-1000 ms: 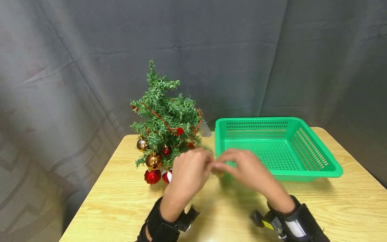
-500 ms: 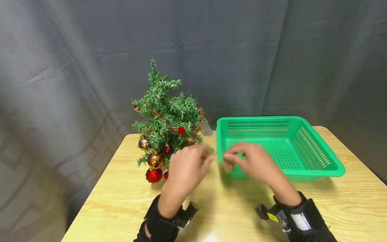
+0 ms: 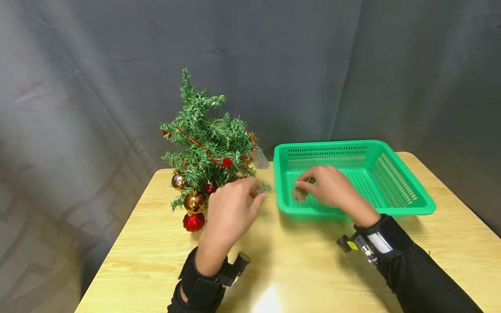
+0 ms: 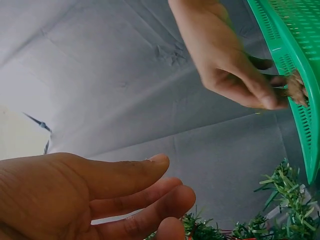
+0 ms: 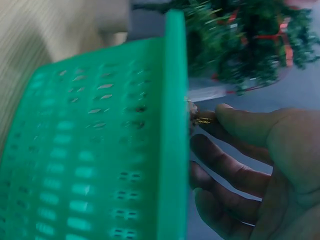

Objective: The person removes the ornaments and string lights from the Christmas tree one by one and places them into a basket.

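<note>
My right hand (image 3: 330, 187) reaches over the near left part of a green plastic basket (image 3: 415, 184). Between thumb and index finger it pinches a small brown pine cone ornament (image 3: 299, 194) by its gold cap or loop; the right wrist view has the basket wall hiding most of the cone (image 5: 192, 116). My left hand (image 3: 231, 211) hovers in front of a small Christmas tree (image 3: 207, 143), holding nothing. Its thumb and fingers stand apart, loosely bent, in the left wrist view. That hand covers the tree's lower right part in the head view.
Gold baubles (image 3: 194, 202), a ribbed red bauble (image 3: 193, 221) and a red bead garland (image 3: 227, 162) hang on the tree. A clear plastic piece (image 3: 261, 159) shows behind its right side. The wooden table (image 3: 305, 269) backs onto a grey curtain (image 3: 274, 74).
My right hand has moved right, away from the left hand, carrying the pine cone ornament from beside the basket to over it. The left hand has parted from it and stays near the tree.
</note>
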